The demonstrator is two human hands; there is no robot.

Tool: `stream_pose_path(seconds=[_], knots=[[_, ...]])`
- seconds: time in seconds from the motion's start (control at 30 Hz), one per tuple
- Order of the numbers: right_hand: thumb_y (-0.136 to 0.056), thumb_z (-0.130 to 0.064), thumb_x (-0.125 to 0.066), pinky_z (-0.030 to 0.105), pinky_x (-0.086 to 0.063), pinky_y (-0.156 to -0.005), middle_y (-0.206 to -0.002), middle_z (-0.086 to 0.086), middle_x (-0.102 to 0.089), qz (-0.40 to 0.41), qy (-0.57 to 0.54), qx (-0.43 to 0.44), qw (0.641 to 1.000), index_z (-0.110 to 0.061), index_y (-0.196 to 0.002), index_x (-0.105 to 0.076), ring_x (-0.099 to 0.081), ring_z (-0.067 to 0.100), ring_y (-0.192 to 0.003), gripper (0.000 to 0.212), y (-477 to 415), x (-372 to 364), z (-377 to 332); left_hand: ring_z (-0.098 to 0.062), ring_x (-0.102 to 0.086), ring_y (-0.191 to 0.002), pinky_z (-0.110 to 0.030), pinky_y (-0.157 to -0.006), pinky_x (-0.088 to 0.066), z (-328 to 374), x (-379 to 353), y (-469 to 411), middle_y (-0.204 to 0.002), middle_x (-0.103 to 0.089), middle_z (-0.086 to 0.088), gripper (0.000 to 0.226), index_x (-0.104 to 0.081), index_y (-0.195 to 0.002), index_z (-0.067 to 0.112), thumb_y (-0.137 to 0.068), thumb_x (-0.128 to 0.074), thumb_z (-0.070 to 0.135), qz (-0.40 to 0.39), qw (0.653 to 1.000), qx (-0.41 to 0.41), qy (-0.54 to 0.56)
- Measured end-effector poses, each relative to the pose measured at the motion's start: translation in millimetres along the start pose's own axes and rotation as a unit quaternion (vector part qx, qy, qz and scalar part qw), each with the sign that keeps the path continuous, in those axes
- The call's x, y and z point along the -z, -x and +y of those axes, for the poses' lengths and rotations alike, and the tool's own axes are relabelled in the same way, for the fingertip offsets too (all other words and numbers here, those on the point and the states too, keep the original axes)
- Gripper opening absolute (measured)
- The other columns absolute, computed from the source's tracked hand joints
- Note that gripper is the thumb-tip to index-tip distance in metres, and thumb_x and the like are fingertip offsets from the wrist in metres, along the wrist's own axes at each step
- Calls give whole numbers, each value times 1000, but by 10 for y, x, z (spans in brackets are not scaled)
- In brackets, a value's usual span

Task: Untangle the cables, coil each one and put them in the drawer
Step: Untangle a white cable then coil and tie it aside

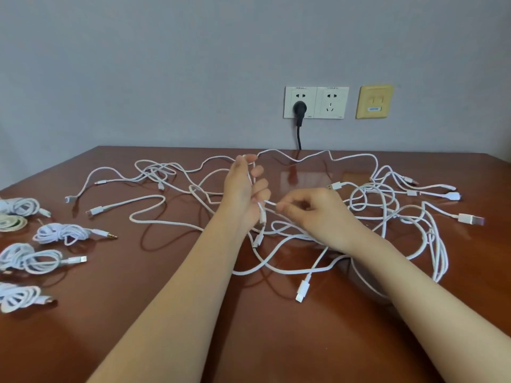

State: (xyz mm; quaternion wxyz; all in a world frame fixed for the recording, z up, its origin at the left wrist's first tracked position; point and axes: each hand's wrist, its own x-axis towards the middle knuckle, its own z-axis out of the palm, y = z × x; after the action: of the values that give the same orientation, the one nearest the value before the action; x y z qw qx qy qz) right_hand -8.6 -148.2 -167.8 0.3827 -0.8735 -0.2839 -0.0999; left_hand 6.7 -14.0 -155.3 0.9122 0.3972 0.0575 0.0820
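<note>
The left hand is raised at the centre of the frame with its palm turned toward the right. Its fingers are curled round a white cable that runs from between thumb and forefinger down past the little finger. The cable's connector hangs by the heel of the hand. The right hand, just right of it and a little lower, pinches the same cable between thumb and forefinger, close to the left hand's little finger. Its other fingers are curled in. Both forearms reach in from the bottom of the frame above the table.

Below and around the hands, a tangle of loose white cables sprawls over the table's centre and right, its strands crossing one another. At the left edge of the frame lie four coils of white cable, apart from the tangle. One of them ends in a metal jack pointing right.

On the wall behind, right of centre, a white double socket carries a black plug. A yellow plate sits just right of the socket.
</note>
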Motion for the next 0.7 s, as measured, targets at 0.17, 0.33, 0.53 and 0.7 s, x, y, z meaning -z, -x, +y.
stream_pose_path(seconds=[0.17, 0.33, 0.53, 0.7], knots=[[-81, -30, -69, 9, -32, -44, -35, -11, -46, 46, -36, -60, 996, -13, -58, -66, -44, 0, -39, 29, -43, 100, -142, -4, -15, -26, -14, -26, -12, 130, 79, -70, -38, -34, 7, 39, -43, -77, 15, -103, -21, 34, 19, 998, -30, 52], [-86, -13, -61, 12, -26, -40, -33, -8, -40, 55, -232, -63, 969, -10, -52, -55, -36, 4, -32, 35, -3, 241, -156, -4, -17, -24, -13, -25, -13, 248, 160, -104, -36, -34, 7, 40, -42, -76, 15, -104, -19, 33, 22, 994, -47, 97], [-92, -10, -51, 9, -24, -37, -34, -11, -35, 109, -319, -39, 941, -9, -59, -52, -26, 2, -34, 33, 37, 300, -104, -3, -16, -25, -13, -25, -12, 236, 176, -65, -39, -35, 6, 38, -42, -76, 16, -104, -21, 31, 34, 999, -38, 10], [-90, -13, -56, 7, -23, -39, -37, -11, -29, 124, -278, -28, 952, -13, -67, -60, -23, 3, -35, 23, 9, 187, -140, -2, -16, -27, -9, -31, -12, 2, -20, 92, -59, -33, 1, 33, -44, -78, 16, -103, -24, 23, -1, 977, -26, -214]])
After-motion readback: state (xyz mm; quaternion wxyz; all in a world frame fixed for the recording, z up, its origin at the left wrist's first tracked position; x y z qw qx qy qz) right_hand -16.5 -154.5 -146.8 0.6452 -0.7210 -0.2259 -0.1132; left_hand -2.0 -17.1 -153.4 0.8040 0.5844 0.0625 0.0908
